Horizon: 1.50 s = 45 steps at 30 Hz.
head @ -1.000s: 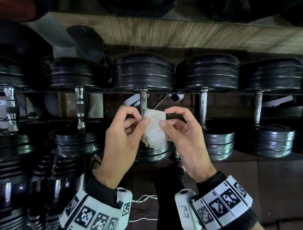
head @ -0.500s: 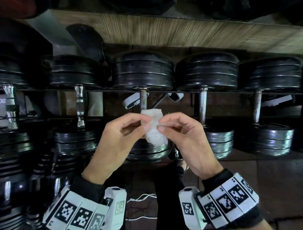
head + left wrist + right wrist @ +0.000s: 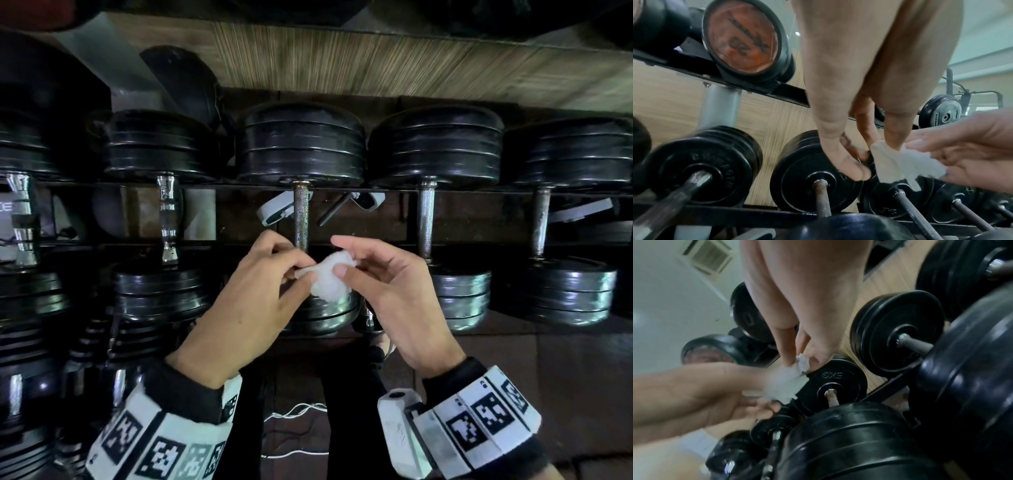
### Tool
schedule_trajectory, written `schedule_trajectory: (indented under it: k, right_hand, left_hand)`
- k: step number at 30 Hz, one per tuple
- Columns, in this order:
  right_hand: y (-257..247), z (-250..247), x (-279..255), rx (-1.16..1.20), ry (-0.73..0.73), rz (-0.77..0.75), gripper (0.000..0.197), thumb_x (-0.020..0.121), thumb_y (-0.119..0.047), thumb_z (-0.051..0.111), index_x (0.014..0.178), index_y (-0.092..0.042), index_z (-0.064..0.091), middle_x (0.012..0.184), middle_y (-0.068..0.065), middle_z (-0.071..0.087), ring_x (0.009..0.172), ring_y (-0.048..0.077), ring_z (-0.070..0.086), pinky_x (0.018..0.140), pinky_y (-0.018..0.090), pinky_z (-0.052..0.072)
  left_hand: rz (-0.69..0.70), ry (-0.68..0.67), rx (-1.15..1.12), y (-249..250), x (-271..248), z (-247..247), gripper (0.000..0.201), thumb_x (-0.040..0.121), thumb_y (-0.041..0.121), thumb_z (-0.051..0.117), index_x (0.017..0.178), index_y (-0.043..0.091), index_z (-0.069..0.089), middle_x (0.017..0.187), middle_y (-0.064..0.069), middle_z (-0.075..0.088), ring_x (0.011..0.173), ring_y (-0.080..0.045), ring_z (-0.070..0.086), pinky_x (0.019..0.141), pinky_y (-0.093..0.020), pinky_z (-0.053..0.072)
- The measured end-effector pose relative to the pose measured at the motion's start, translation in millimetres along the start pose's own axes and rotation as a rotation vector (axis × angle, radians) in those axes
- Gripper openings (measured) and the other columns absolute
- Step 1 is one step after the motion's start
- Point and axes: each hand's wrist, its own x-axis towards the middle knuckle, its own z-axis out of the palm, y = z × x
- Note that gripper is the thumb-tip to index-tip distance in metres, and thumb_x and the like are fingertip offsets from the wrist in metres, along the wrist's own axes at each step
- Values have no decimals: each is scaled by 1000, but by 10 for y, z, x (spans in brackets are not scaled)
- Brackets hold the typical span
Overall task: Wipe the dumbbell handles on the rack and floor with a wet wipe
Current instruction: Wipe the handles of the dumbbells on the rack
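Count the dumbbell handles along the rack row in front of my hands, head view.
5, left to right: far-left chrome handle, second chrome handle, centre handle, fourth handle, fifth handle. More may lie beyond the picture's edges.

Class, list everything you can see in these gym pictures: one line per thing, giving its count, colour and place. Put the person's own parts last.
Dumbbells: a row on the rack, more stacked lower left; black plates, steel handles; the full count runs out of frame.
Rack rail: one, black, under the far plates.
Wood-grain panel: one, tan, behind the rack.
Orange-faced weight: one, upper shelf, left wrist view.
Wet wipe: one, white, bunched, pinched between both hands in front of the middle dumbbell.
Cord: white, on the dark floor.
Wrist bands: two, white with black markers.
Left hand: pinches the wipe.
Right hand: pinches the wipe.
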Motion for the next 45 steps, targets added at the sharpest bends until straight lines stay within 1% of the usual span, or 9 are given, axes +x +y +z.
schedule_trajectory:
  k: [7, 9, 12, 18, 24, 30, 36, 41, 45]
  right_hand:
    - [-35, 23, 56, -64, -107, 163, 21, 96, -17, 66, 115, -10, 70, 105, 17, 72, 88, 23, 70, 80, 30, 60]
    - [-38, 18, 74, 40, -60, 190, 14, 95, -12, 67, 106, -4, 71, 94, 23, 72, 76, 27, 65, 70, 29, 59]
    - [-23, 9, 83, 26, 19, 118, 13, 93, -9, 68, 106, -9, 73, 77, 11, 69, 69, 16, 63, 64, 25, 53]
    - [-27, 73, 62, 148, -15, 273, 42, 81, -31, 74, 115, -7, 69, 87, 7, 71, 74, 14, 67, 70, 25, 56]
    - [-48, 58, 79, 69, -13, 169, 16, 90, -9, 71, 106, -5, 69, 71, 16, 65, 55, 19, 57, 53, 26, 50]
    - [-27, 50, 57, 21, -26, 74, 12, 89, -6, 72, 100, -12, 72, 63, 5, 54, 52, 14, 47, 50, 23, 42]
    - [-24, 7, 1, 95, -142, 56, 17, 91, -1, 66, 102, -10, 76, 85, 13, 64, 66, 16, 53, 64, 28, 47]
    - [-46, -96, 10, 27, -220, 54, 31, 89, 11, 62, 99, -13, 78, 99, 2, 73, 78, 11, 60, 75, 25, 50]
    - [-54, -163, 2, 102, -294, 99, 27, 92, -4, 65, 118, -8, 72, 109, 14, 71, 94, 18, 63, 84, 30, 51]
  left_hand:
    - [-164, 8, -359, 67, -28, 36, 12, 98, 17, 59, 102, 18, 70, 88, 1, 74, 82, -16, 71, 80, -36, 57]
    - [-204, 6, -450, 99, -19, 64, 10, 96, 14, 62, 100, 14, 71, 85, -2, 75, 78, -15, 72, 76, -30, 58]
    - [-258, -5, -539, 135, 10, 92, 8, 93, 14, 65, 98, 13, 71, 85, -6, 75, 75, -16, 73, 73, -25, 58]
    - [-324, 70, -600, 126, 74, 66, 13, 89, 20, 72, 99, 13, 69, 82, -8, 75, 75, -15, 72, 68, -19, 54]
    - [-346, -22, -686, 157, 100, -8, 38, 74, 39, 74, 108, 25, 67, 80, -10, 74, 74, -14, 71, 69, -21, 55]
    - [-330, -73, -724, 126, 99, -33, 20, 93, 21, 66, 113, 23, 70, 86, -26, 67, 68, -16, 60, 65, -25, 54]
    - [-364, -5, -851, 115, 56, 46, 14, 91, 13, 65, 102, 16, 74, 86, -24, 72, 68, -17, 62, 67, -26, 57]
    - [-420, -23, -1012, 103, 49, 36, 29, 97, 24, 54, 106, 4, 72, 82, -14, 73, 76, -22, 69, 73, -26, 60]
    - [-362, -13, -917, 98, 54, 6, 26, 85, 17, 68, 110, 8, 69, 93, -17, 75, 85, -22, 72, 78, -25, 58]
